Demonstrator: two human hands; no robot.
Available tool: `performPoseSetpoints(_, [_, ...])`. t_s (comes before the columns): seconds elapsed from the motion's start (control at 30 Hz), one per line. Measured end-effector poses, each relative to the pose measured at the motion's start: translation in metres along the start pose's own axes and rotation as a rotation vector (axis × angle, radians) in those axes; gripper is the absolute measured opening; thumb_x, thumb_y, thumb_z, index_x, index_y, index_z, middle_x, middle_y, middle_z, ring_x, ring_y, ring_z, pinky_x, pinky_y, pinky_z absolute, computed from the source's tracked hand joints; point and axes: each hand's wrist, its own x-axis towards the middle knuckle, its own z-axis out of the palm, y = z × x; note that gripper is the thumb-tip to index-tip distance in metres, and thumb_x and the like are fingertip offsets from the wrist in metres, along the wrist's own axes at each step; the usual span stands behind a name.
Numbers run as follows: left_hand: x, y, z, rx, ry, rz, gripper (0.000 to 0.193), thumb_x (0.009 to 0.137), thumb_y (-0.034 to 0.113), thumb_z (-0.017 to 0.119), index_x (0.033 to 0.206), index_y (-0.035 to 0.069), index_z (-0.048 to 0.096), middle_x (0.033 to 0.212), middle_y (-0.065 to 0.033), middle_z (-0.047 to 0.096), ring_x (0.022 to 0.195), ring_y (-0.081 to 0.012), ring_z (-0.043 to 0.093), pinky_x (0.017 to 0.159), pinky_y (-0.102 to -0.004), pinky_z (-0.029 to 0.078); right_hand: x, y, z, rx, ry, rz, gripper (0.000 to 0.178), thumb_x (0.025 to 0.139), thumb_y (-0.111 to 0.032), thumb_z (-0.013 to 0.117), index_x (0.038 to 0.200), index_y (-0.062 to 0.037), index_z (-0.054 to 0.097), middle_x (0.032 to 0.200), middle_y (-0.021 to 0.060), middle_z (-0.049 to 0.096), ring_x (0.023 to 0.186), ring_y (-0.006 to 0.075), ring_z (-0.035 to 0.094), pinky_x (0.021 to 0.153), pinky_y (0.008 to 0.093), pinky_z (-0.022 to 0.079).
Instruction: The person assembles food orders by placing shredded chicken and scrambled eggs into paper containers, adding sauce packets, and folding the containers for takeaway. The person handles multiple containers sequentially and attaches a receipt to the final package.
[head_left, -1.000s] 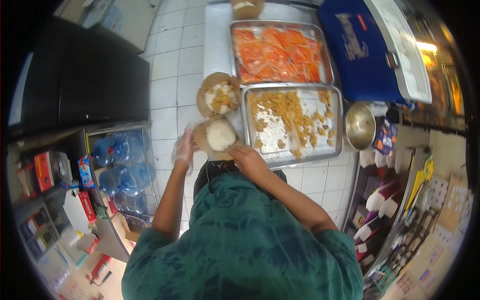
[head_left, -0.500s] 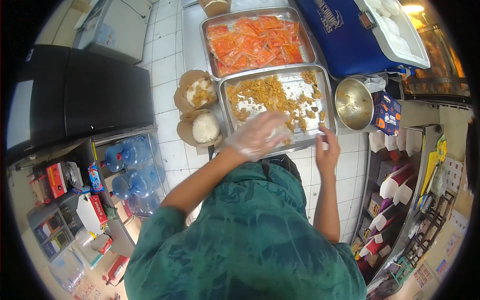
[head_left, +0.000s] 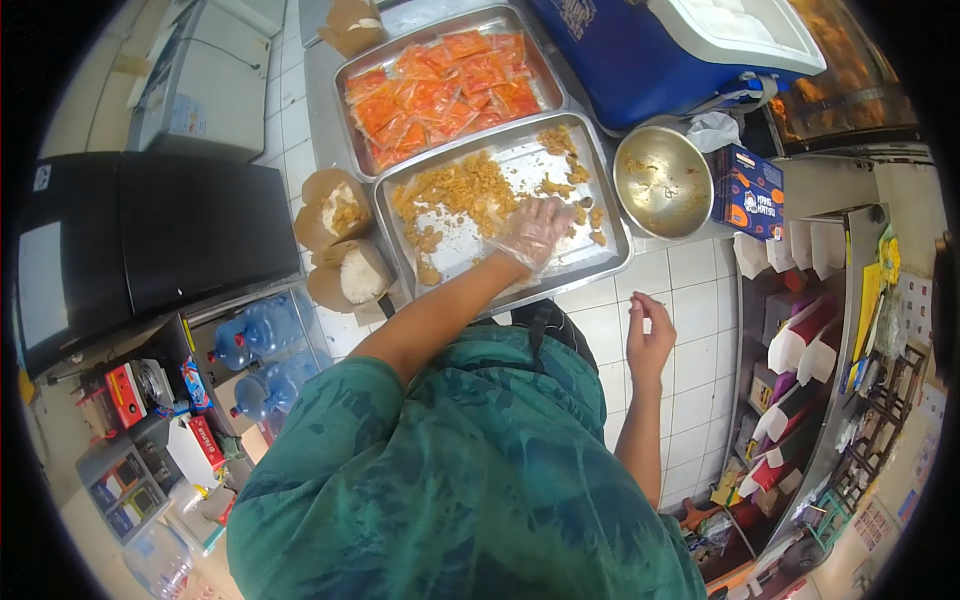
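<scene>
A large metal tray (head_left: 500,268) holds golden-brown, fried-looking food pieces (head_left: 470,190), heaped mostly at its left and scattered at its right. My left hand (head_left: 538,232), in a clear plastic glove, is down in the tray near the middle. Its fingers curl over some pieces and hide them. My right hand (head_left: 652,338) is bare and hangs above the floor, off the tray's near right corner. Its fingers are loosely bent and apart, with nothing in them. Left of the tray stand a brown paper box with white rice (head_left: 362,277) and another box with rice and brown pieces (head_left: 343,212).
Beyond lies a second tray with orange-red sachets (head_left: 450,85). A metal bowl (head_left: 664,183) stands at the right, beside a dark blue printed box (head_left: 750,192). A blue cooler (head_left: 640,70) is behind it. A black fridge (head_left: 210,225) stands left; shelves (head_left: 850,310) line the right.
My left hand has moved from the tray's near edge further in among the food pieces. The right hand has let go of the tray's rim and drawn back. The view has shifted.
</scene>
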Motion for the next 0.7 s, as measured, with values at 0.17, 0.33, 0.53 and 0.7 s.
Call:
performPoseSetpoints(0.17, [0.014, 0.009, -0.007, 0.069, 0.417, -0.079, 0.057, 0.089, 0.040, 0.048, 0.138, 0.013, 0.036, 0.140, -0.0182, 0.032, 0.127, -0.0354, 0.032, 0.104, -0.0493, 0.026, -0.010, 0.006, -0.002, 0.020, -0.001, 0.050, 0.014, 0.088, -0.006, 0.057, 0.096, 0.0015, 0.064, 0.088, 0.0141, 0.066, 0.078, 0.0219, 0.064, 0.073, 0.0312, 0.050])
performPoseSetpoints(0.33, [0.028, 0.004, -0.010, -0.020, 0.189, -0.025, 0.052, 0.084, 0.038, 0.050, 0.128, 0.012, 0.046, 0.124, -0.0156, 0.042, 0.112, -0.0324, 0.042, 0.093, -0.0472, 0.036, -0.013, 0.009, -0.015, -0.013, 0.054, 0.075, 0.013, 0.088, -0.006, 0.057, 0.095, 0.0021, 0.065, 0.087, 0.0137, 0.066, 0.077, 0.0214, 0.064, 0.073, 0.0309, 0.050])
performPoseSetpoints(0.53, [0.017, 0.010, -0.011, 0.106, 0.457, 0.100, 0.028, 0.084, 0.033, 0.051, 0.097, 0.010, 0.059, 0.098, -0.0099, 0.053, 0.091, -0.0274, 0.052, 0.081, -0.0387, 0.043, -0.014, 0.017, -0.026, -0.029, 0.130, 0.102, 0.013, 0.088, -0.005, 0.057, 0.095, 0.0018, 0.065, 0.087, 0.0128, 0.067, 0.077, 0.0209, 0.063, 0.072, 0.0305, 0.050])
performPoseSetpoints(0.7, [0.037, -0.024, 0.017, -0.205, 0.245, 0.188, 0.030, 0.086, 0.035, 0.051, 0.100, 0.010, 0.061, 0.085, -0.0116, 0.056, 0.079, -0.0269, 0.055, 0.073, -0.0344, 0.046, -0.012, 0.010, -0.022, -0.016, 0.124, 0.071, 0.012, 0.088, -0.005, 0.057, 0.094, 0.0017, 0.065, 0.087, 0.0125, 0.066, 0.077, 0.0209, 0.063, 0.072, 0.0305, 0.050])
